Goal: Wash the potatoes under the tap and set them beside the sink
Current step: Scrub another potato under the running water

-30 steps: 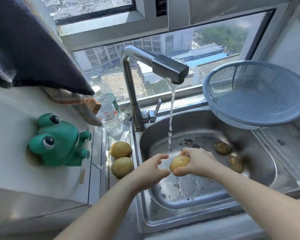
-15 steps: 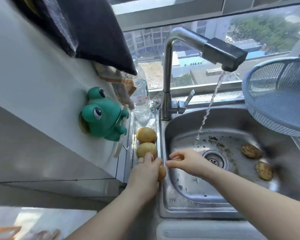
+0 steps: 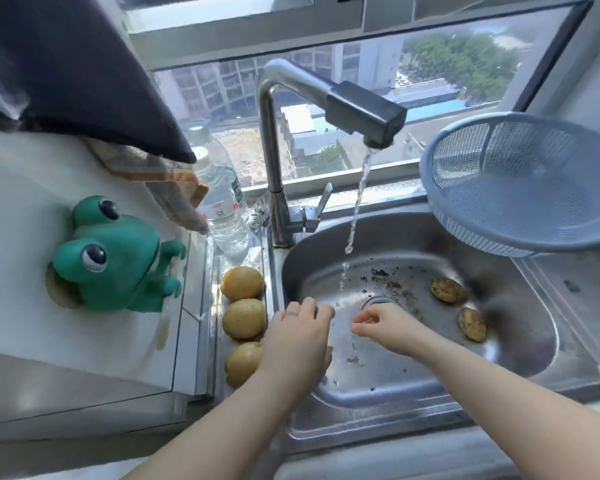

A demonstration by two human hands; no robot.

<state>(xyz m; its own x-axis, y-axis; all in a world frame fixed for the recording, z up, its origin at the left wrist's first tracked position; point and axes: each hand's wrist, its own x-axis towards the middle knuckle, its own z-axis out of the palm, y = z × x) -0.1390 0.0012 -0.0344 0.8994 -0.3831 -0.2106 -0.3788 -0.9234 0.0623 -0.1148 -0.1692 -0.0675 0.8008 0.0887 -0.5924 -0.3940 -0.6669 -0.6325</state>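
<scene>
The washed potato (image 3: 243,362) has left my left hand (image 3: 298,337) and now lies third in the row on the surface just left of the sink (image 3: 413,382). Both hands' fingers hang relaxed and empty, and the right hand (image 3: 385,325) is near the drain. Two dirty potatoes (image 3: 447,289) remain in the basin to wash.

Three potatoes (image 3: 244,318) beside sink (image 3: 361,436) — two dirty inside

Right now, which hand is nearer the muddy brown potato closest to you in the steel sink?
Right. The right hand sits mid-basin, left of that muddy potato, not touching; the left hand is farther left, at the left rim of the sink.
</scene>
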